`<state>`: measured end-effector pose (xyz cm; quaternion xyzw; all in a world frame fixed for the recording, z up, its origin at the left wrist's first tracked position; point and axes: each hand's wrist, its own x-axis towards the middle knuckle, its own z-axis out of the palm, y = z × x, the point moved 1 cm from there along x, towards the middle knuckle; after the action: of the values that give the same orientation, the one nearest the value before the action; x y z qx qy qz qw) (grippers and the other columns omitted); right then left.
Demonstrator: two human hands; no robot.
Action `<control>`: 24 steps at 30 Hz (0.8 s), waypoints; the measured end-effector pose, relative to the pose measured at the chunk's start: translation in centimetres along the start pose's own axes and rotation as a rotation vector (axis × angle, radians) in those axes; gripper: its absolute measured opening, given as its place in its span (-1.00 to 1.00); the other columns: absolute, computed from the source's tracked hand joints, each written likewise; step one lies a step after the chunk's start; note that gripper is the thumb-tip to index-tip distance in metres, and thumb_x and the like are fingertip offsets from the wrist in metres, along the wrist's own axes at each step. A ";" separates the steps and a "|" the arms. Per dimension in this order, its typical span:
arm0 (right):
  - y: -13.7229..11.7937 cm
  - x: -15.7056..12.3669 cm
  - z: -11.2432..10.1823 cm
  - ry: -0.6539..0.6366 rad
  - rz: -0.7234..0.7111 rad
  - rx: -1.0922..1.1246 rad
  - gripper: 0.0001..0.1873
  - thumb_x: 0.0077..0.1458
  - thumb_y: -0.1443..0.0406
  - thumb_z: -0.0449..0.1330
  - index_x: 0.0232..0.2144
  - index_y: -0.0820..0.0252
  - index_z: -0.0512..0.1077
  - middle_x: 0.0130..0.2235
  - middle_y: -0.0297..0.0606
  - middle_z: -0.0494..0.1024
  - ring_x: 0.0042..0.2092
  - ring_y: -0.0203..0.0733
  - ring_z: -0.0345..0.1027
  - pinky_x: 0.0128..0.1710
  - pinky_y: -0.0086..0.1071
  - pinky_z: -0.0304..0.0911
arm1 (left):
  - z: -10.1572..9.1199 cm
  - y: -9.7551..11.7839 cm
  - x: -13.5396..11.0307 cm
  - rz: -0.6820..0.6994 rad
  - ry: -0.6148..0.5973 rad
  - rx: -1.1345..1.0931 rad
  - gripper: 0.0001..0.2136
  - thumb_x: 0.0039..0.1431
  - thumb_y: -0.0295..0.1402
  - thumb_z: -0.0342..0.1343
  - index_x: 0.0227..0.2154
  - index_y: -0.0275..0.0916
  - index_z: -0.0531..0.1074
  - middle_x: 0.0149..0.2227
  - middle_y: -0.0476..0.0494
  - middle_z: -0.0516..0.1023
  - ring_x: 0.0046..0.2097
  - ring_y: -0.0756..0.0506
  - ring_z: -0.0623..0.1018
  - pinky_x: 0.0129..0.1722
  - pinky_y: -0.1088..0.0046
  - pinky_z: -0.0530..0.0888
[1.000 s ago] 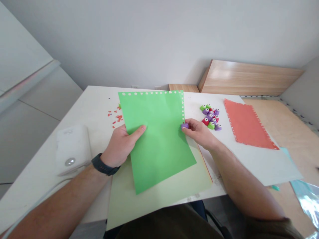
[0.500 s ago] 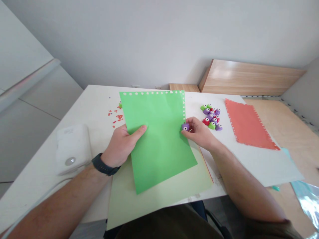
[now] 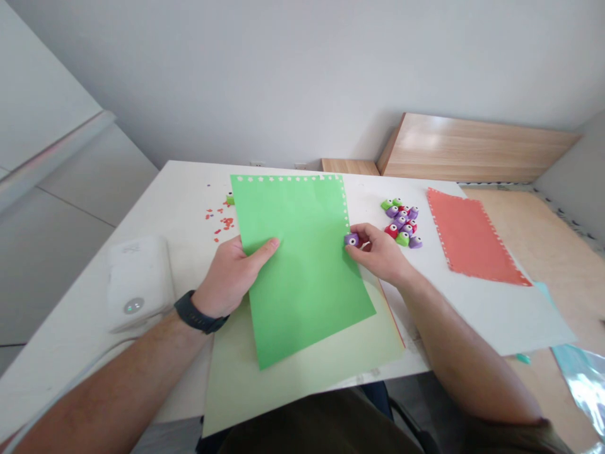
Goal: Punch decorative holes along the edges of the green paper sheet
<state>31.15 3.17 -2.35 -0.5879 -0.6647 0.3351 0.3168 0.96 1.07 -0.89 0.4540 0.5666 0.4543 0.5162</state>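
Observation:
A sheet of green paper point(image 3: 307, 271) is held up over the desk, with small shapes punched along its top edge and the upper part of its right edge. My left hand point(image 3: 236, 274) grips its left side, thumb on the front and fingers hidden behind. At the right edge, just below the last punched hole, my right hand point(image 3: 378, 252) pinches a small purple craft punch point(image 3: 351, 240). The paper's edge meets the punch; whether it sits inside the slot is hard to see.
Several purple, red and green punches point(image 3: 401, 221) lie grouped at the right. Beyond them rests a red sheet point(image 3: 475, 239) with punched edges. Red paper bits point(image 3: 227, 222) are scattered at left, near a white device point(image 3: 139, 280). Pale paper point(image 3: 302, 378) lies beneath the green sheet.
The green sheet's top has shifted and bent slightly, its upper right corner moving left. The punch stays at the right edge, a touch higher.

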 end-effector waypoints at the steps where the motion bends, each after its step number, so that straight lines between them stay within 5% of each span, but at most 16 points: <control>1: 0.0 -0.1 0.0 0.008 0.005 -0.001 -0.60 0.11 0.19 0.32 0.00 0.12 0.48 -0.19 -0.26 0.64 -0.33 -0.21 0.43 -0.28 -0.30 0.37 | 0.0 -0.1 0.0 -0.003 -0.006 0.001 -0.55 0.06 -0.02 0.44 -0.08 -0.21 0.68 -0.09 -0.26 0.75 0.01 -0.40 0.70 0.04 0.06 0.65; 13: -1.0 -0.4 -0.3 0.013 -0.090 -0.297 -0.85 0.08 0.25 0.33 -0.25 0.11 0.52 -0.25 -0.24 0.59 -0.25 -0.14 0.44 -0.19 -0.25 0.31 | 0.1 -0.1 -0.1 -0.085 -0.071 0.031 -0.57 0.14 -0.07 0.40 0.01 -0.18 0.66 -0.10 -0.24 0.76 -0.10 -0.35 0.74 -0.06 0.07 0.68; 24: -0.2 -0.4 -0.4 -0.089 -0.276 -0.429 -0.73 0.08 0.39 0.30 -0.12 0.18 0.56 -0.13 -0.15 0.55 -0.17 -0.10 0.44 -0.11 -0.24 0.34 | 0.2 0.4 -0.3 -0.101 -0.105 0.045 -0.51 0.15 -0.12 0.40 0.12 -0.18 0.61 0.00 -0.24 0.74 -0.07 -0.31 0.74 -0.14 0.22 0.68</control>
<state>31.42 2.82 -1.94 -0.5299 -0.8078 0.1653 0.1981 1.19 0.84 -0.48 0.4594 0.5710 0.3903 0.5573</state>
